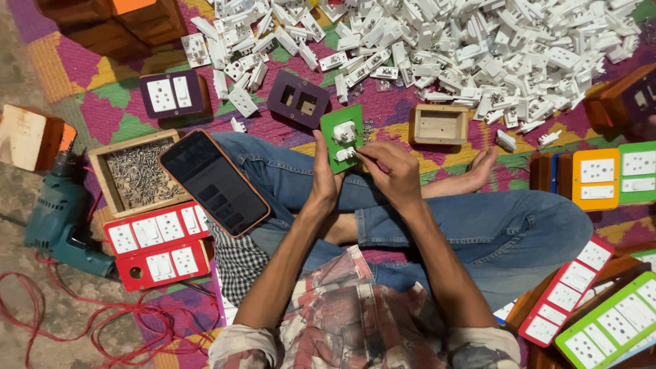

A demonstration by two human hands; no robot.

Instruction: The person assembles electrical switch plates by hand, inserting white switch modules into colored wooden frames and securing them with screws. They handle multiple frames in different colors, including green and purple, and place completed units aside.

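Two bare hands meet over the crossed legs of a seated person in jeans, and all places below are taken from the green switch plate (pixel 341 137) they hold.

Far left of the plate lies a teal power drill (pixel 58 219) on the floor, its red cord (pixel 102 321) looping below it. Nearer, left of the plate, stands a wooden box of screws (pixel 140 174), with red switch boards (pixel 160 246) below that box. A dark phone (pixel 213 183) rests on the person's knee, just left of and below the plate. Up and left of the plate sit a purple board with white switches (pixel 171 94) and an empty purple frame (pixel 298 99).

The left hand (pixel 325 184) grips the plate by its left edge, thumb on the face, holding it upright. White switch modules (pixel 345 140) sit in the plate's openings. The right hand (pixel 395 171) is closed in a pinch — fingertips (pixel 362 156) touching the lower module; whether they hold a small part cannot be told.

Just right of the plate stands a small wooden box (pixel 440 124). Above it spreads a heap of white switch parts (pixel 465 48). Far right lie an orange board (pixel 596 179) and a green board (pixel 638 172) — both fitted with white switches.
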